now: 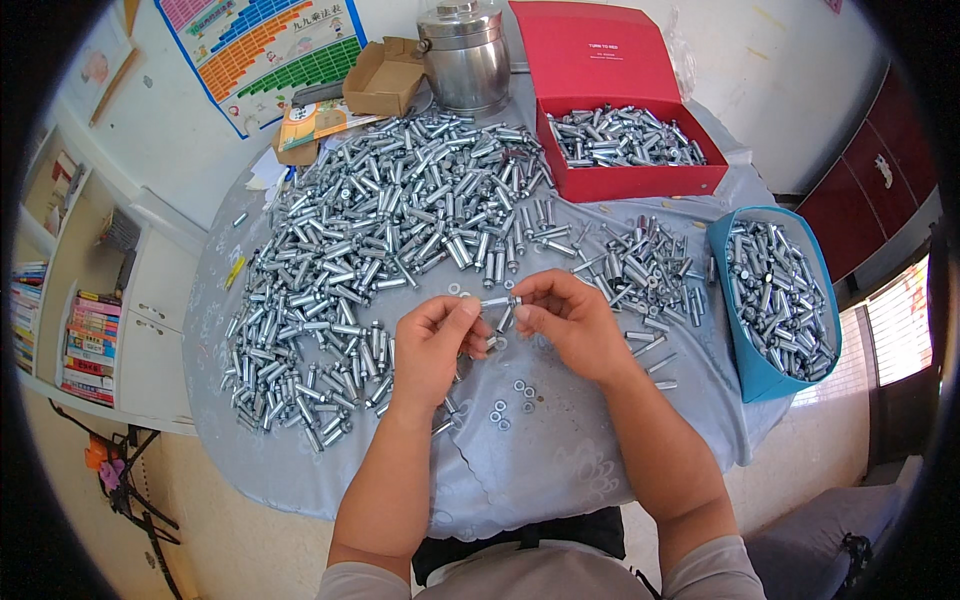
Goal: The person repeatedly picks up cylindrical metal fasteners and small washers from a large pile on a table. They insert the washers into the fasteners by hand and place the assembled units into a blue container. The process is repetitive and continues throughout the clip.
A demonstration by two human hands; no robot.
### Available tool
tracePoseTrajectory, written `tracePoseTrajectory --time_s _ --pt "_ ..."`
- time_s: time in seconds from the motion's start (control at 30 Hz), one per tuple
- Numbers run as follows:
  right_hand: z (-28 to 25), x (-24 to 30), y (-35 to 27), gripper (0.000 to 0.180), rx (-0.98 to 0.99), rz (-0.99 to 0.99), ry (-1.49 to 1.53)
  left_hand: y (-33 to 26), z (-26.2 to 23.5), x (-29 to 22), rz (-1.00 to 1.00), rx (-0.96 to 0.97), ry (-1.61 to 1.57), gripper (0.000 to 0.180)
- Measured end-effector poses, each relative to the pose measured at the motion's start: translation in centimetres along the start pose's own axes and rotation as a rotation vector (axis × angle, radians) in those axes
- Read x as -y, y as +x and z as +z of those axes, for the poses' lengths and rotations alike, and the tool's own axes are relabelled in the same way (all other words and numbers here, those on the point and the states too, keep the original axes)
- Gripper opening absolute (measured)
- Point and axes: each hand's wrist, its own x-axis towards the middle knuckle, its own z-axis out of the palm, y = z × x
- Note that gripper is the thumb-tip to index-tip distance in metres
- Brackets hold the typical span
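Observation:
My left hand and my right hand meet over the middle of the table and pinch a small silver expansion bolt between their fingertips. The left fingers grip its left end, the right fingers its right end. A few loose washers and nuts lie on the grey tablecloth just below the hands. A large heap of silver bolts spreads to the left and behind, and a smaller pile of bolts lies to the right.
A red box with its lid up holds bolts at the back right. A blue tub of bolts stands at the right edge. A steel pot and a cardboard box stand at the back. White shelves with books are at the left.

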Motion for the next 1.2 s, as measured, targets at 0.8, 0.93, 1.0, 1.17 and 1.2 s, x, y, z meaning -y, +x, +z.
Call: tracePoseTrajectory --time_s 0.8,0.93,1.0,1.17,1.2 --pt "0.0 0.2 0.0 0.017 -0.048 0.103 -0.017 0.2 0.3 0.4 0.193 0.015 0.029 0.018" --pt "0.1 0.0 -0.1 0.017 -0.005 0.027 0.002 0.0 0.4 -0.1 0.068 -0.097 -0.014 0.015" --pt "0.2 0.0 -0.2 0.018 0.008 -0.012 -0.002 0.0 0.3 -0.2 0.051 -0.11 -0.033 0.016" --pt "0.3 0.0 -0.3 0.018 0.012 -0.027 0.002 0.1 0.2 -0.2 0.014 -0.116 -0.09 0.017" --pt "0.4 0.0 -0.2 0.018 0.013 -0.018 0.031 0.1 0.2 -0.2 0.011 -0.116 -0.107 0.017"
